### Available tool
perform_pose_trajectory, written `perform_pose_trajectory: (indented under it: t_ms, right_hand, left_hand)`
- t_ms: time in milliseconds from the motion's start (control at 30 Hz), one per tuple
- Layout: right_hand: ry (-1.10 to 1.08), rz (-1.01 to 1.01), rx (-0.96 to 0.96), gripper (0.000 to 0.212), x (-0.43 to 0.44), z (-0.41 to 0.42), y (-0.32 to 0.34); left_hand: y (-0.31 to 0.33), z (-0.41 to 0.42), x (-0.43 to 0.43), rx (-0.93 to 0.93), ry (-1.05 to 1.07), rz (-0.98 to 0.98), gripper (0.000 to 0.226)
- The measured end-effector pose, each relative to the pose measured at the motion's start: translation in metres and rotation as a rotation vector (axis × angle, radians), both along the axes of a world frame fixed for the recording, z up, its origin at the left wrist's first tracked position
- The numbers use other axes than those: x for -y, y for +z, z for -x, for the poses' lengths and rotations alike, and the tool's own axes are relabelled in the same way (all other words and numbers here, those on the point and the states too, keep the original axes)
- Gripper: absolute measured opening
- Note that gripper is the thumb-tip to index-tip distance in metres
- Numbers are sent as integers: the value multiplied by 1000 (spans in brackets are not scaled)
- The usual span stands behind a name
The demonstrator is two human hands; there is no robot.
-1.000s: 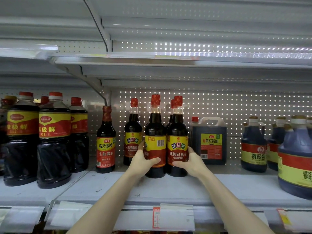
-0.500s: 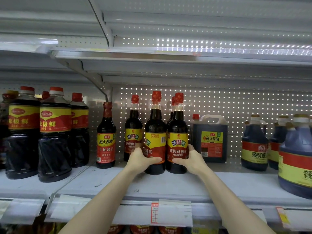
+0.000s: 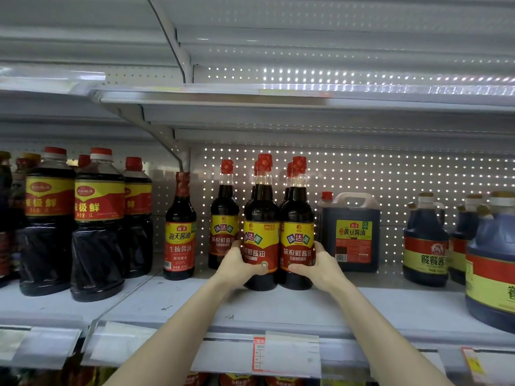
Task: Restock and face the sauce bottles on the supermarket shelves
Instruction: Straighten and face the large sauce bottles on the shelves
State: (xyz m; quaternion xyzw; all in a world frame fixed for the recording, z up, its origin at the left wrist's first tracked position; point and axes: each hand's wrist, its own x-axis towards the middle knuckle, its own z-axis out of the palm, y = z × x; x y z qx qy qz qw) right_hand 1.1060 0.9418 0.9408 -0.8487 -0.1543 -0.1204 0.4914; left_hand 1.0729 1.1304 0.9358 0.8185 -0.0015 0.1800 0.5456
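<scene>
The two front sauce bottles are standing upright and touching side by side on the middle shelf (image 3: 278,310), set back from its front edge. The left bottle (image 3: 262,215) is showing its label turned partly away to the left, while the right bottle (image 3: 296,218) is facing its label squarely forward. The left grip (image 3: 239,263) is wrapping around the left bottle's lower body, thumb lying across the red part of the label. The right grip (image 3: 320,266) is curling around the right bottle's lower body, thumb pressing on the front of the label. More red caps are peeking out directly behind both bottles. Another bottle of the same brand (image 3: 224,227) is standing just behind and left of them, and a slimmer red-labelled bottle (image 3: 179,232) is sitting farther left. A square handled jug (image 3: 352,232) is standing just right of the pair. Large dark bottles (image 3: 99,224) are lining the far left, and rounded jugs (image 3: 425,243) are filling the far right. A price tag (image 3: 287,355) is hanging on the shelf's front rail.
</scene>
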Motion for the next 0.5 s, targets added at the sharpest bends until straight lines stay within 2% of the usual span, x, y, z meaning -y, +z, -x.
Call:
perform_pose_trajectory:
  t_ms: [100, 233, 333, 400, 500]
  right_hand:
    - [8, -5, -4, 74, 0, 1, 0]
    - [8, -9, -6, 75, 0, 1, 0]
    - [9, -9, -9, 75, -1, 2, 1]
    - [6, -10, -11, 75, -1, 2, 1]
    - [4, -15, -9, 75, -1, 2, 0]
  left_hand:
    - [1, 2, -2, -1, -2, -4, 76]
    - [-2, 0, 1, 17, 125, -114, 72]
    - [-3, -2, 2, 9, 211, -185, 77]
    - [-4, -2, 1, 0, 190, -170, 82]
    - [-5, -3, -1, -34, 45, -48, 82]
